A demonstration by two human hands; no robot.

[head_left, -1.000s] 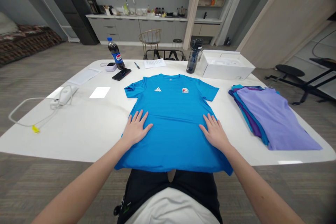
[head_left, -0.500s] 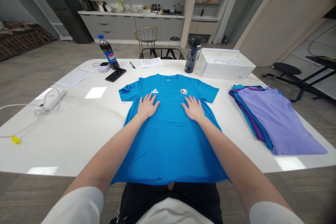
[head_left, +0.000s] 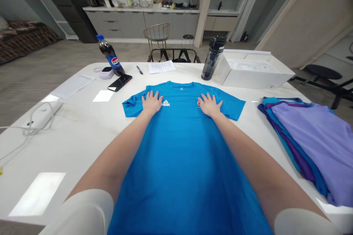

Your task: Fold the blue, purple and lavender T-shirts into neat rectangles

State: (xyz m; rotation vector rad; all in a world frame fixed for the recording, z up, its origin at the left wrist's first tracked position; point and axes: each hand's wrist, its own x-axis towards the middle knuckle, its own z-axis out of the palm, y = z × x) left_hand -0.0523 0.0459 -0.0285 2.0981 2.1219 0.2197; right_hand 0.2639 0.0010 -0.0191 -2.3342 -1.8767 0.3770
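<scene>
A blue T-shirt lies face up on the white table, its collar at the far side and its lower part running toward my body. My left hand rests flat on the shirt's chest beside the white PEAK logo, fingers spread, close to the left sleeve. On the other side my right hand is flat on the fabric with fingers apart, partly covering the small red emblem. Neither hand grips anything. The left sleeve is a little bunched, while the right sleeve lies spread out.
Folded shirts are stacked at the right. Toward the back stand a white box, a dark water bottle and a cola bottle. A phone, papers and a pen lie nearby. A white power strip with cables is at left.
Both hands have slid forward up the shirt toward the collar and sleeves, the right one now over the emblem. My view has moved closer to the table.
</scene>
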